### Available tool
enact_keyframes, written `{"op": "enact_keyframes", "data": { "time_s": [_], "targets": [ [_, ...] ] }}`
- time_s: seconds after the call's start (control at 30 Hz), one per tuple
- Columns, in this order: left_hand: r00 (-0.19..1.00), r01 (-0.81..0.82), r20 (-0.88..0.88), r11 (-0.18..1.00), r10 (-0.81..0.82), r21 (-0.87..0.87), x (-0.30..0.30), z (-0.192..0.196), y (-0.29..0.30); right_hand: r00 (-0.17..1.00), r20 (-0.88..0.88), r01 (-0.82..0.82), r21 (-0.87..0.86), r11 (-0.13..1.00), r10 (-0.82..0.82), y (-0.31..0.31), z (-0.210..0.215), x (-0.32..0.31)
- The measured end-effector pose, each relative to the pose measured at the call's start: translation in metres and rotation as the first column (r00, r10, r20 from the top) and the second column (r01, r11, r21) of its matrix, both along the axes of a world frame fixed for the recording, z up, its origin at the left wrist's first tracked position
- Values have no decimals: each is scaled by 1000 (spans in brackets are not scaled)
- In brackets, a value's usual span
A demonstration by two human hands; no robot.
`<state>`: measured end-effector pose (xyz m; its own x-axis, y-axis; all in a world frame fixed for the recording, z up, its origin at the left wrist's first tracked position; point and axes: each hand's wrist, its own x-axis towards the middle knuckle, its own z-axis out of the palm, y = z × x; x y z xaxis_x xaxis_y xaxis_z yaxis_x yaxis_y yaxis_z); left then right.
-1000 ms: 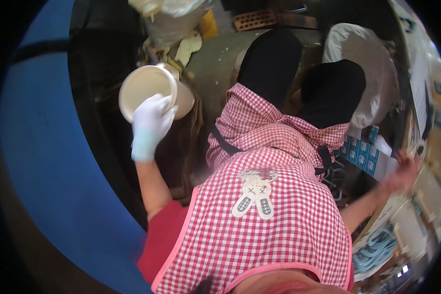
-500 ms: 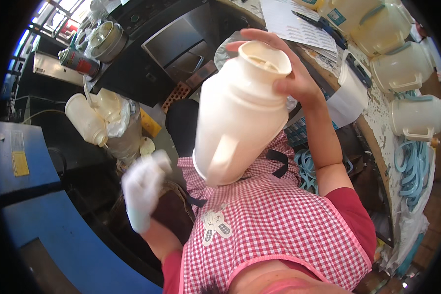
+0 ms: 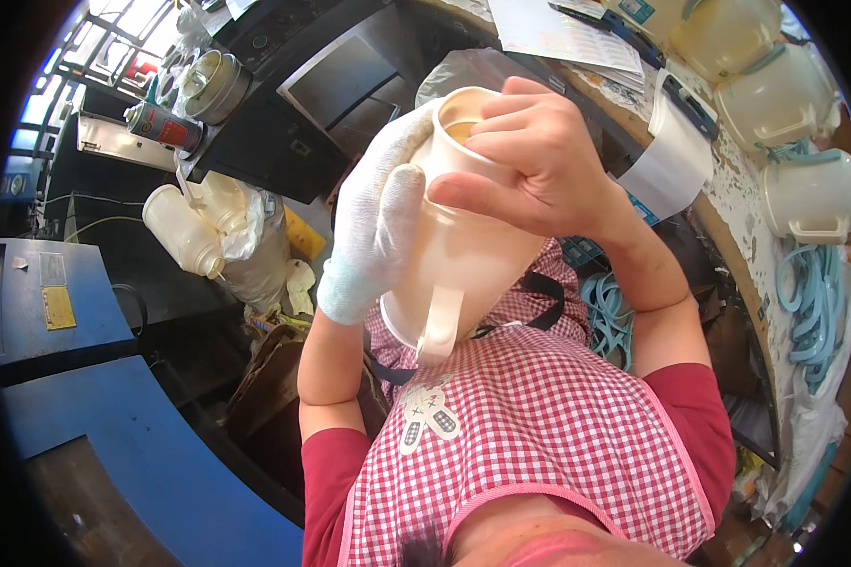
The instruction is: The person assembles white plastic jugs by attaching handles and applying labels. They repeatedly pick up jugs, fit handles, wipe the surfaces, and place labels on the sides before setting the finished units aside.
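A cream plastic jug (image 3: 473, 255) is held tilted in front of my apron, its mouth away from me. Its handle (image 3: 442, 317) points toward my body. My left hand (image 3: 373, 213), in a white knitted glove with a pale blue cuff, wraps the jug's left side just below the rim. My bare right hand (image 3: 544, 156) grips the mouth from the right. Its thumb presses on the outside of the neck, and its curled fingers reach over the rim into the opening. The fingertips are hidden there.
Finished-looking jugs (image 3: 771, 99) stand along the worn bench (image 3: 742, 246) at right, with blue plastic strips (image 3: 813, 302) hanging below. Papers (image 3: 563, 33) and a black-handled cutter (image 3: 688, 106) lie there too. A bag (image 3: 260, 255) holding jugs and a blue machine (image 3: 142, 454) are at left.
My gloved left hand has come up from the lower left onto the jug. My right hand has shifted from around the neck to curl over the rim.
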<state>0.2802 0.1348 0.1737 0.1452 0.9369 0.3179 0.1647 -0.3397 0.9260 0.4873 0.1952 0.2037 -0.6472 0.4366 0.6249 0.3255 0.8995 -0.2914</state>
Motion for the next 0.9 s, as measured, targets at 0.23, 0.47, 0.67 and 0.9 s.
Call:
{"op": "enact_keyframes", "data": {
  "time_s": [0.23, 0.47, 0.67, 0.9],
  "targets": [
    [903, 426, 191, 860, -385, -280, -62, 26, 43, 977, -132, -144, 175, 974, 168, 20, -2, -43],
    [785, -141, 529, 925, 322, -352, -205, -27, 4, 874, -427, -132, -667, 733, -232, 16, -101, 10],
    [526, -485, 536, 751, 660, -448, -285, -201, -97, 975, -82, -214, -598, 773, 206, -48, -180, -71],
    [561, -598, 471, 727, 681, -338, -270, -215, -114, 920, 344, -41, -389, 921, 186, -31, -265, -175]
  ]
}}
